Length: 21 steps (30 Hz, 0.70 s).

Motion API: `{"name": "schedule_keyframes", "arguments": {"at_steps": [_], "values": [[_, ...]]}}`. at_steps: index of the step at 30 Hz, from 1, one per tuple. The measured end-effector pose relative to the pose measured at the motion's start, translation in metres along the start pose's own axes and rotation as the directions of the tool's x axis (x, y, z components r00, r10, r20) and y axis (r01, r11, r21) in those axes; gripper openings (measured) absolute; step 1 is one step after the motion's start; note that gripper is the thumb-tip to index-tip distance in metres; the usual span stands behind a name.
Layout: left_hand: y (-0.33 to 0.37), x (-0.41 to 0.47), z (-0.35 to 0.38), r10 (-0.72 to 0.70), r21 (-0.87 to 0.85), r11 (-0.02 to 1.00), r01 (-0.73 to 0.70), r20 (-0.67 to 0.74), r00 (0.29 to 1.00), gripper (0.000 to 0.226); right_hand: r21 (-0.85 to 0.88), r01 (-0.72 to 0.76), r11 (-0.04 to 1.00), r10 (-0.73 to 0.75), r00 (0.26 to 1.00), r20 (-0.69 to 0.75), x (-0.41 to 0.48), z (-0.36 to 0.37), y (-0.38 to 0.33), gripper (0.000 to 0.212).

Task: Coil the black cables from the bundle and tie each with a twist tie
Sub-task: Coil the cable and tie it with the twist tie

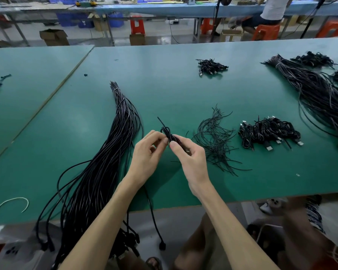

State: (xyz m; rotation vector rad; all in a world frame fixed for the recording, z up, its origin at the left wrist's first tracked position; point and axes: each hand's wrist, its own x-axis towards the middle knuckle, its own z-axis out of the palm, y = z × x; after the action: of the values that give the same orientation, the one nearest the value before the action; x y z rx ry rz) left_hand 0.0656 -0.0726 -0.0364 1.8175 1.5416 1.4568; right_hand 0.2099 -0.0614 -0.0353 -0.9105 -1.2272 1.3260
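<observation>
A small coiled black cable (169,134) is held above the green table (164,90), between both hands. My left hand (147,152) pinches it from the left and my right hand (187,154) pinches it from the right. A thin twist tie end (160,120) sticks up from the coil. The long bundle of black cables (109,152) lies to the left and hangs over the front edge. Loose twist ties (216,139) lie in a heap just right of my hands. A pile of tied coils (267,133) lies further right.
Another small pile of coils (212,66) lies at the back. A second large cable bundle (312,88) runs along the right side. A white tie loop (13,203) lies at the front left. A person (271,12) sits at the far bench among orange stools.
</observation>
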Motion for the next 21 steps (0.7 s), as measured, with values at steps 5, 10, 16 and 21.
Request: {"name": "schedule_keyframes", "arguments": {"at_steps": [5,10,16,21], "values": [[0.004,-0.002,-0.002,-0.134,-0.26,0.955,0.141,0.045,0.99,0.022,-0.08,0.068,0.995,-0.068,0.998,0.005,0.002,0.0,0.004,0.033],[0.006,-0.004,-0.004,-0.2,-0.467,0.832,0.299,0.25,0.947,0.023,-0.163,0.13,0.978,-0.135,0.991,-0.018,0.0,-0.001,0.006,0.051],[0.003,-0.004,-0.011,-0.163,-0.514,0.781,0.355,0.381,0.91,0.021,-0.105,0.054,0.993,-0.07,0.985,-0.159,0.002,-0.005,0.008,0.044],[0.003,-0.004,-0.007,-0.155,-0.302,0.92,0.25,0.306,0.939,0.019,-0.019,-0.002,1.0,-0.001,0.988,-0.155,0.004,-0.005,0.009,0.021]]}}
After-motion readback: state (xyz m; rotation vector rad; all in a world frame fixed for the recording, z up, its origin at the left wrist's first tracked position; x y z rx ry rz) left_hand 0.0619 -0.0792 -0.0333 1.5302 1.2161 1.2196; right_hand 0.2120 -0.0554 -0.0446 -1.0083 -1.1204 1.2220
